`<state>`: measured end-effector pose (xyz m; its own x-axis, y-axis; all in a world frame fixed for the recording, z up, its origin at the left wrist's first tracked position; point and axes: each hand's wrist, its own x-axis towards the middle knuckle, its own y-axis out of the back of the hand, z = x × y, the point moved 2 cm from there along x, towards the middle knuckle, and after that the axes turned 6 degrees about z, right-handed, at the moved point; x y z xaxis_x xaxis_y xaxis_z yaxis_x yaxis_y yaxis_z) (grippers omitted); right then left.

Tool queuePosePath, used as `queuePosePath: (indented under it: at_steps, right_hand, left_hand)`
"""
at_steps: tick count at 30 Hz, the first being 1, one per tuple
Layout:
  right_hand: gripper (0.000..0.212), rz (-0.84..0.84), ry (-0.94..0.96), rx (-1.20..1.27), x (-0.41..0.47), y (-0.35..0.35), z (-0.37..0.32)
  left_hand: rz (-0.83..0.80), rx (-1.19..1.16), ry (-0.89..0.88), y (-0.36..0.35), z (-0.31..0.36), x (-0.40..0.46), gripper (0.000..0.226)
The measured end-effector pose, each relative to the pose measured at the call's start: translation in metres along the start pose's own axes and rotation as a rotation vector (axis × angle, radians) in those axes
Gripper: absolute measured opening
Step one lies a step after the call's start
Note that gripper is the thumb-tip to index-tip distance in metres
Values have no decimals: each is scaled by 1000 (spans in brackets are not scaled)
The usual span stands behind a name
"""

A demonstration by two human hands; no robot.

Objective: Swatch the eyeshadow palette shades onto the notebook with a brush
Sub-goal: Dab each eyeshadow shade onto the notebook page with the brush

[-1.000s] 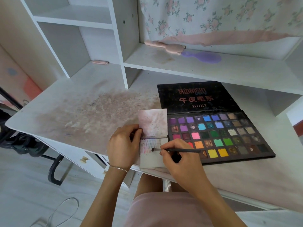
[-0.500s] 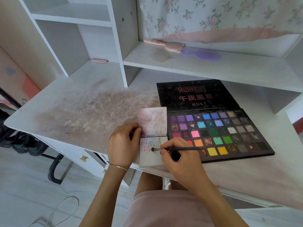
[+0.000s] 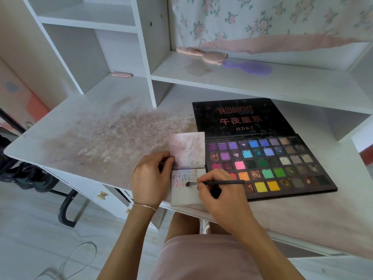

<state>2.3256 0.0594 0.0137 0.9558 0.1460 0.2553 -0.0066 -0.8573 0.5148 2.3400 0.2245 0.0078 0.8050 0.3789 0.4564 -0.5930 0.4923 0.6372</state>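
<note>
A small open notebook (image 3: 186, 196) lies at the desk's front edge, its lower page marked with faint coloured swatches. My left hand (image 3: 150, 177) holds its left side at the spine, thumb on the upper page. My right hand (image 3: 222, 194) pinches a thin black brush (image 3: 218, 182), whose tip touches the lower page near the swatches. The open black eyeshadow palette (image 3: 264, 164), with several rows of coloured pans, lies just right of the notebook, its lid flat behind it.
The white desk (image 3: 96, 142) is stained with powder to the left. A shelf above carries a pink brush (image 3: 201, 54) and a purple brush (image 3: 249, 67). A pink clip (image 3: 120, 74) sits in the left cubby. A dark chair frame (image 3: 66, 209) stands at lower left.
The brush tip has shifted very slightly on the lower page; both hands stay in the same grip and place.
</note>
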Motion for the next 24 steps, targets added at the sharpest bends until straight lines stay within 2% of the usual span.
queuePosePath:
  at_steps: [13,19,24]
  right_hand:
    - [11,-3,20,-7,-1,-1,1]
    - [15,92,16,253,0,5,1]
    - [23,204,27,317,-2,14,3]
  left_hand:
    - [10,10,2,-1,-1,0,7]
    - [12,11,0,0,-1,1,8]
    - [12,-6,-6,0,-1,1,7]
